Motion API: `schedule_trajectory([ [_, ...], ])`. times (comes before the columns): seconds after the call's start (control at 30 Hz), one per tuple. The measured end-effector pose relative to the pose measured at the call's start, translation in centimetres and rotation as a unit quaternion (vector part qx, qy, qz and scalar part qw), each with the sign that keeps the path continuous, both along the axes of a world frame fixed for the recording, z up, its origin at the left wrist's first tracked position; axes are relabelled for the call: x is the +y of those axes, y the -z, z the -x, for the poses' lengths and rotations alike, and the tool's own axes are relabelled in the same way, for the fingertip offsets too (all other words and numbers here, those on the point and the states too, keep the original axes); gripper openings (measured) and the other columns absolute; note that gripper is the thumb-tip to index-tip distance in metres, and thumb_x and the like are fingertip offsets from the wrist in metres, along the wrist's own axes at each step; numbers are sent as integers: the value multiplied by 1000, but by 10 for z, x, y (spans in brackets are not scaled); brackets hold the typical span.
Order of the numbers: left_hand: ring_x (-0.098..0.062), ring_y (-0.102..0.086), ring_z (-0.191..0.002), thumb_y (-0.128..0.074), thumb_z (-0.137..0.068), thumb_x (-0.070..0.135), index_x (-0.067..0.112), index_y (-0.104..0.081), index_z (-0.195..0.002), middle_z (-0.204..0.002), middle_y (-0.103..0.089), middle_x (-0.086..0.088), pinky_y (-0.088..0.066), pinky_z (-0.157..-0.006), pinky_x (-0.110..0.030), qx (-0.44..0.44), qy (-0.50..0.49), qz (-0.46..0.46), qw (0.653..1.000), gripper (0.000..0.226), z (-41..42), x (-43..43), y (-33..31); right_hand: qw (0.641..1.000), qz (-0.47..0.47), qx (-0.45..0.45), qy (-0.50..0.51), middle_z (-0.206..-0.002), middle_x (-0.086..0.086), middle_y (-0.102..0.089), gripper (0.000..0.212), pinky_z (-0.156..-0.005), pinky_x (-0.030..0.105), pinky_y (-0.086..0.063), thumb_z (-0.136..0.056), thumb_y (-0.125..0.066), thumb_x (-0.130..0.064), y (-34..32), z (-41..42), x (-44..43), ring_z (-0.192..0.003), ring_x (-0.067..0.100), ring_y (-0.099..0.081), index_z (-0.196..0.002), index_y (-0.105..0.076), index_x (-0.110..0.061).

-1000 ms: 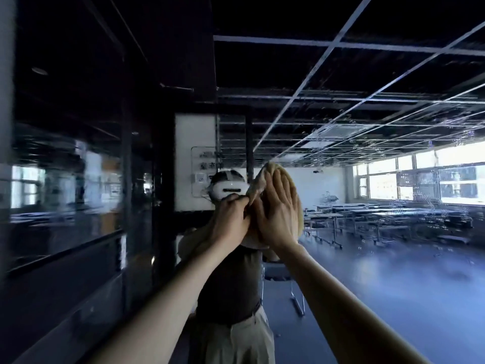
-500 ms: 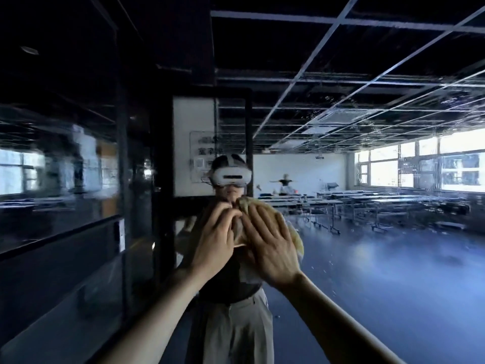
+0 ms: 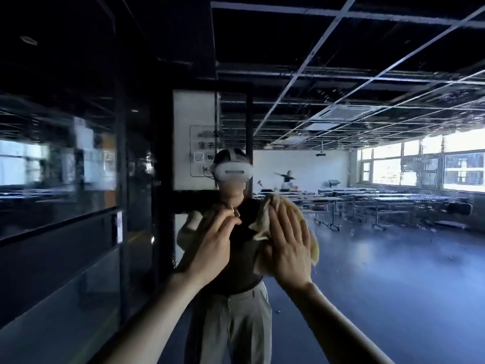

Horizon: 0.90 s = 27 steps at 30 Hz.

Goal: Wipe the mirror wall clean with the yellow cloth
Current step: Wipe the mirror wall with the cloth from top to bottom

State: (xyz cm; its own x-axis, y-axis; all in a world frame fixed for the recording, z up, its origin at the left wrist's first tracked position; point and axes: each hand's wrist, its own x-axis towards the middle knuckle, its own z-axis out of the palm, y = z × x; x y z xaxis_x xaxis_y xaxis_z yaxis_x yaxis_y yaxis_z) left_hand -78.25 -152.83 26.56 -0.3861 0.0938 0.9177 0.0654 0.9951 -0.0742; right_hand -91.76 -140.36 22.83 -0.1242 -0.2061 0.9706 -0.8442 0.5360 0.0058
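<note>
Right hand (image 3: 287, 248): flat, pressing yellow cloth (image 3: 266, 219) on mirror wall (image 3: 393, 271)
Left hand (image 3: 214, 243): fingers curled (apart from cloth)

Two bare forearms, the left forearm (image 3: 157, 319) and the right forearm (image 3: 341, 324), reach up and forward from the bottom edge. The right hand (image 3: 287, 248) is flat, fingers straight and close together, palm facing away. Just beside it, the left hand (image 3: 214, 243) has curled fingers, thumb meeting fingertips.
</note>
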Motion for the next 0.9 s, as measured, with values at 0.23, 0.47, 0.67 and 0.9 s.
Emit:
schedule_trajectory([
  [0.23,-21,-53,-101,-27,-78,6,9,-55,-109,-120,-45,1,-46,-90,-29,2,-16,-37,999,42,-24,-29,-1,998,11,-57,-20,-154,4,-24,62,-115,40,-16,-88,-39,-30,-21,-5,-8,-145,15,-11,-147,-31,-17],
  [0.47,-16,-44,-107,-41,-62,-18,11,-46,-106,-116,-52,-19,-17,-101,0,63,-37,-87,994,53,-71,-65,23,997,-43,-54,-40,-154,10,-20,69,-116,39,-8,-82,-41,-25,14,-83,-91,-143,24,-16,-148,-25,-10],
  [0.67,-15,-44,-103,-42,-62,-20,9,-52,-99,-116,-47,-8,-18,-97,2,25,-54,-93,994,48,-115,-100,41,980,-180,56,-58,-151,1,-31,64,-110,39,-19,-82,-37,-20,7,-90,-100,-139,19,-25,-145,-34,-16],
  [0.9,-14,-45,-105,-50,-65,-28,5,-56,-102,-116,-45,0,-22,-96,-2,26,-120,-96,988,50,-175,-182,29,997,-63,21,-47,-153,9,-29,62,-113,36,-9,-85,-37,-20,-77,-142,-176,-141,24,-22,-146,-32,-13],
])
